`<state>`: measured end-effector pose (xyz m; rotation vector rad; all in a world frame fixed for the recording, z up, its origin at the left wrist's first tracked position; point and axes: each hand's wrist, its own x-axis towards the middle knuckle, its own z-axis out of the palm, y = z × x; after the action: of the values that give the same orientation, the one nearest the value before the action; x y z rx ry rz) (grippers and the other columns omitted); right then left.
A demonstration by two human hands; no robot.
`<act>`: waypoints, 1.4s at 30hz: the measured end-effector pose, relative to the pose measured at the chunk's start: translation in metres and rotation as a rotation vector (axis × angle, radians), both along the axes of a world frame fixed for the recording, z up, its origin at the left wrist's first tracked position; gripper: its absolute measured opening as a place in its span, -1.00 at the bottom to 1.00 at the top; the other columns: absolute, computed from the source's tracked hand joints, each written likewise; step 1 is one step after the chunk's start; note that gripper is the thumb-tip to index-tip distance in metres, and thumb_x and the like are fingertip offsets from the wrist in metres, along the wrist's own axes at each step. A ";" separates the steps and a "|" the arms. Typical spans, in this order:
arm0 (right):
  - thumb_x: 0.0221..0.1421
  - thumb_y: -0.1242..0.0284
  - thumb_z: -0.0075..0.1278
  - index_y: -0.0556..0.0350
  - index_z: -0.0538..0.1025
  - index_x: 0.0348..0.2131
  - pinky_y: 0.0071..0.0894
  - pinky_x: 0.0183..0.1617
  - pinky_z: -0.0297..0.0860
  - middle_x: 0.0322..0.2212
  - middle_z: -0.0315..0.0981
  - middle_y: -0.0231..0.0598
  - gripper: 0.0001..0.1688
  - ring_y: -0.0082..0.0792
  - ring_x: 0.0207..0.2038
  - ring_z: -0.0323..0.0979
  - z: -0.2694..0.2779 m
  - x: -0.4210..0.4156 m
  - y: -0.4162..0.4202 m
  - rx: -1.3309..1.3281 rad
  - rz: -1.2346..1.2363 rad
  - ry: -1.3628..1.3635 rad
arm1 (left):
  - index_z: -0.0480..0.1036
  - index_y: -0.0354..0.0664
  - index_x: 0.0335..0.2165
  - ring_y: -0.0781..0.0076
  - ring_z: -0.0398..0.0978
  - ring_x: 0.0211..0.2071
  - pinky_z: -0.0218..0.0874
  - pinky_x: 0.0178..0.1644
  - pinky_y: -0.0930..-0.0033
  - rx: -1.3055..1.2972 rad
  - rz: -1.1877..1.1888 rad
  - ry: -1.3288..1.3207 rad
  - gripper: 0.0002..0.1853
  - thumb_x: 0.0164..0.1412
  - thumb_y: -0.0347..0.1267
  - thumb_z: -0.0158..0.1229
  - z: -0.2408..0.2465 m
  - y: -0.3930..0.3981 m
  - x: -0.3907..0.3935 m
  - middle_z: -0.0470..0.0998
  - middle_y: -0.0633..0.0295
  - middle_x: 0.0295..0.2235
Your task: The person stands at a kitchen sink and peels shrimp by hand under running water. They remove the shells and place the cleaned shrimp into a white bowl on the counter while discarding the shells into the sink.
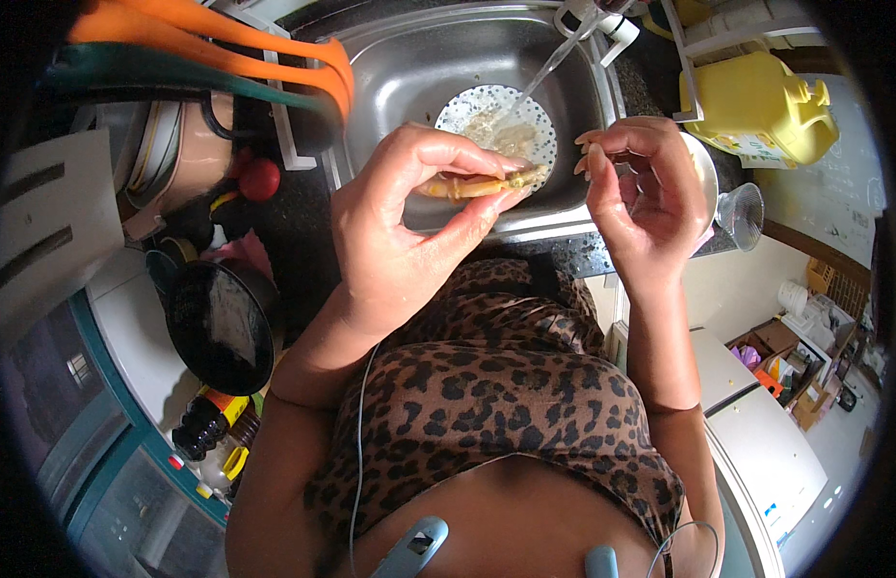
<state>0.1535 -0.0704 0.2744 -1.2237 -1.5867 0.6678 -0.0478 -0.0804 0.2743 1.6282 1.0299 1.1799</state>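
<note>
My left hand (pixel 412 184) pinches a small, wet, yellowish piece of food (pixel 477 186), perhaps a shrimp, between thumb and fingers above the near side of the sink. Just right of it, my right hand (pixel 647 188) is raised with its thumb and fingertips drawn together; nothing shows between them. Below the hands, a white plate with dark speckles (pixel 542 119) lies in the stainless steel sink (pixel 397 83). Water (pixel 563 54) runs from the faucet (pixel 600 25) onto it and churns on the plate. My left hand hides part of the plate's near edge.
A white bowl (pixel 707 173), partly behind my right hand, and a clear glass (pixel 741 217) stand right of the sink. Beyond them is a yellow jug (pixel 759 108). Orange handles (pixel 274 61) reach over the sink's left edge. A black pan (pixel 220 325) and bottles (pixel 202 426) are at left.
</note>
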 end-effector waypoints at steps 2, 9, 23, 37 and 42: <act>-0.11 0.65 0.09 0.28 0.46 -0.44 -0.56 -0.35 0.37 -0.46 0.41 -0.22 -0.87 -0.47 -0.47 0.43 -0.018 0.005 0.004 -0.032 0.006 -0.011 | 0.33 -0.31 -0.24 0.43 0.50 -0.22 0.39 -0.16 0.45 -0.056 0.013 0.019 -0.71 0.03 -0.68 0.16 -0.010 0.005 0.003 0.48 0.16 -0.29; -0.13 0.63 -0.08 0.13 0.55 -0.38 -0.09 -0.23 0.39 -0.43 0.47 0.03 -0.76 0.06 -0.34 0.45 -0.202 0.047 0.023 -0.294 0.115 -0.721 | 0.39 -0.16 -0.27 0.25 0.52 -0.48 0.30 -0.40 0.23 -0.252 -0.048 0.707 -0.88 0.17 -0.43 0.06 -0.219 0.054 0.018 0.52 0.10 -0.52; 0.10 0.29 -0.01 0.18 0.46 -0.11 -0.11 -0.13 0.37 -0.18 0.46 -0.01 -0.58 -0.05 -0.17 0.46 -0.208 -0.006 0.030 -0.783 0.205 -0.284 | 0.30 -0.26 -0.04 0.07 0.47 -0.14 0.29 -0.11 0.16 -0.622 -0.021 0.833 -0.65 0.21 -0.38 -0.08 -0.234 0.065 0.052 0.49 -0.09 -0.22; 0.13 0.42 -0.08 0.15 0.47 -0.24 -0.04 -0.34 0.38 -0.51 0.47 0.16 -0.78 0.11 -0.45 0.48 -0.174 0.050 0.008 -0.592 -0.111 -0.354 | 0.38 -0.24 -0.13 0.27 0.52 -0.26 0.34 -0.17 0.31 -0.211 0.093 0.576 -0.67 0.07 -0.61 0.02 -0.257 0.062 0.032 0.53 0.10 -0.21; 0.16 0.34 -0.12 0.03 0.45 -0.14 -0.06 -0.26 0.37 -0.41 0.49 0.06 -0.71 0.04 -0.35 0.48 -0.084 0.111 -0.002 -0.341 -0.509 -0.759 | 0.27 -0.10 -0.01 0.05 0.36 -0.09 0.25 -0.07 0.12 -0.040 0.240 0.780 -0.53 0.05 -0.47 0.09 -0.293 0.089 0.065 0.49 0.11 -0.24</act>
<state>0.2649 -0.0726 0.1905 -2.2205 -1.6632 0.1292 0.0172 0.0087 -0.0188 2.0224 1.7546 0.6392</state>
